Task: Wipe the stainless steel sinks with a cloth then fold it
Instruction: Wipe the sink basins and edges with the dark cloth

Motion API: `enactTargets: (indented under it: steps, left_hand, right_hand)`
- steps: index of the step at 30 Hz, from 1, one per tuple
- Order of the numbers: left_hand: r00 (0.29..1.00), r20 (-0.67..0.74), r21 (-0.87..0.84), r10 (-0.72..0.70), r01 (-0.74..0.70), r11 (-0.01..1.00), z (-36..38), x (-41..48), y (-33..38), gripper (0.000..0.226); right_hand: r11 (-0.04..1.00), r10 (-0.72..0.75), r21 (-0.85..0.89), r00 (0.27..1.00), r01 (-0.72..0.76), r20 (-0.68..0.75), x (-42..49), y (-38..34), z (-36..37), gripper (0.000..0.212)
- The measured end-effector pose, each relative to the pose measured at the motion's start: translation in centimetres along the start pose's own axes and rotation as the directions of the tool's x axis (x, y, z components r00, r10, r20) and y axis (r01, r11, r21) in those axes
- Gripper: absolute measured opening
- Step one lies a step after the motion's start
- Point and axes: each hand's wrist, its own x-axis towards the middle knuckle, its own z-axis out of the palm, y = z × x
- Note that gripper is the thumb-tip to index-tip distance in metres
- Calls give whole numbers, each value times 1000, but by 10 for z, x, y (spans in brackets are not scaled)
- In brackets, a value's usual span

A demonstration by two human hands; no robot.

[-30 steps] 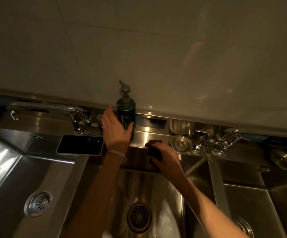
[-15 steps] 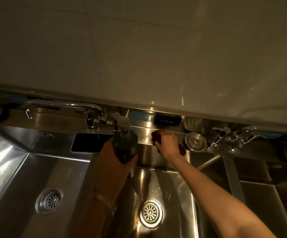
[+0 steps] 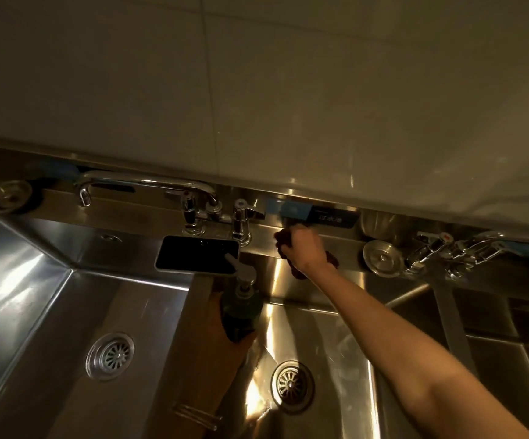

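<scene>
Stainless steel three-basin sink (image 3: 50, 296), wiping stage: left hand (image 3: 222, 346), ten o'clock of the middle round drain strainer (image 3: 291, 384), fingers wrapped round a dark green pump-top bottle (image 3: 241, 312); right hand (image 3: 304, 248), twelve o'clock, fingers clenched on the dark red cloth (image 3: 298, 272) upon the back ledge (image 3: 348, 248); advise flat pressure and overlapping strokes toward the round steel plug (image 3: 382, 257) at three o'clock.

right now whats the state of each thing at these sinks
left hand, grips soap bottle
soap bottle, held off the ledge
right hand, holds cloth against the back ledge
cloth, bunched
phone, lying flat, screen dark
faucet, no water visible
middle drain, unplugged
plug, out, on the back ledge
</scene>
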Motion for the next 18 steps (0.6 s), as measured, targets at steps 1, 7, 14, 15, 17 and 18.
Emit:
enactTargets:
  steps: [1, 7, 14, 15, 17, 18]
  left_hand:
    - [1000, 1, -16, -9, 9, 1000, 3, 2, -2, 77]
    - [996, -72, -143, 58, -68, 987, -1, 7, 6, 46]
    - [995, -56, -173, 83, -92, 981, -2, 18, 15, 40]
    - [993, -70, -184, 94, -106, 977, -4, 21, 23, 45]
    - [985, -105, -174, 139, -156, 972, -12, 28, 39, 54]
    - [980, -115, -169, 165, -183, 968, -17, 32, 48, 58]
  right_hand:
    - [999, -37, -27, 999, 37, 3, 7, -8, 0, 35]
    - [978, -196, -42, 970, 204, 141, -2, -2, -4, 39]
    - [999, -5, -45, 999, 6, 32, 13, 3, -3, 33]
    - [994, -99, -44, 993, 101, 61, 11, -3, 2, 37]
    - [967, -251, -16, 960, 255, 124, -1, -1, 7, 42]
    - [958, -285, 9, 948, 287, 142, -12, 6, 6, 42]
